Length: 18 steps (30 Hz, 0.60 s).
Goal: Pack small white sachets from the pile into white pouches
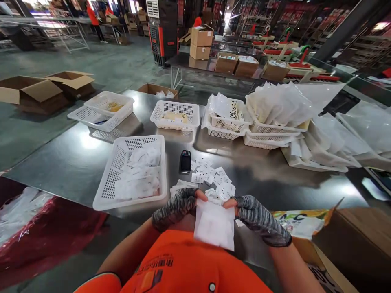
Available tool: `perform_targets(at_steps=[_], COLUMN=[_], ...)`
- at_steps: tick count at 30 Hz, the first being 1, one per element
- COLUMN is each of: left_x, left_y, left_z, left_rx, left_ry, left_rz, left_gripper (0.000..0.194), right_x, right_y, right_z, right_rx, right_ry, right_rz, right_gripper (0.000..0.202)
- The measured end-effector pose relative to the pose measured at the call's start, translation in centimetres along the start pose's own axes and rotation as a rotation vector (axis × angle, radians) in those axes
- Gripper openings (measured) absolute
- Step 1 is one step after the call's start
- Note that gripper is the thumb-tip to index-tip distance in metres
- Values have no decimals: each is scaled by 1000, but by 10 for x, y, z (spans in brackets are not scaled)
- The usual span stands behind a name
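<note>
I see the white pouch (214, 225) hanging long-axis downward — left hand (175, 208) and right hand (259, 219), fingers pinched, grip its top corners.

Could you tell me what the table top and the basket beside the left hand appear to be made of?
The table top looks like brushed steel: grey, with soft reflections of the lights. The basket appears to be white moulded plastic, with perforated walls and a matte finish.

Grey marled fingerless gloves (175, 207), orange printed shirt (183, 264).
</note>
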State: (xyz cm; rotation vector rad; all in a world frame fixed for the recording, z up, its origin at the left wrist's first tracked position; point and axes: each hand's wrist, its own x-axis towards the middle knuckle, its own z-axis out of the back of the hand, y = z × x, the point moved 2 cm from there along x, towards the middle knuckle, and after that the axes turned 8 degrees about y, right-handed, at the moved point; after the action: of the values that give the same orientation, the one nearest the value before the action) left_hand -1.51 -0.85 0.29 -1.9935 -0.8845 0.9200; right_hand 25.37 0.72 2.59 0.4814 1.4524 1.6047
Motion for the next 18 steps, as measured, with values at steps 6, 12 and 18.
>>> perform_targets(at_steps=[6, 12, 18], left_x=[10, 10, 6], left_y=[3, 8, 4], left_z=[10, 7, 3], left_rx=[36, -58, 77], left_ry=[106, 47, -35], left_rz=[-1, 41, -10], left_gripper=[64, 53, 60], right_x=[3, 1, -1], right_y=[2, -7, -9], right_z=[-1, 3, 10], right_rx=[170, -6, -58], right_ry=[-15, -30, 102], right_rz=[-41, 2, 63], right_gripper=[35, 38, 47])
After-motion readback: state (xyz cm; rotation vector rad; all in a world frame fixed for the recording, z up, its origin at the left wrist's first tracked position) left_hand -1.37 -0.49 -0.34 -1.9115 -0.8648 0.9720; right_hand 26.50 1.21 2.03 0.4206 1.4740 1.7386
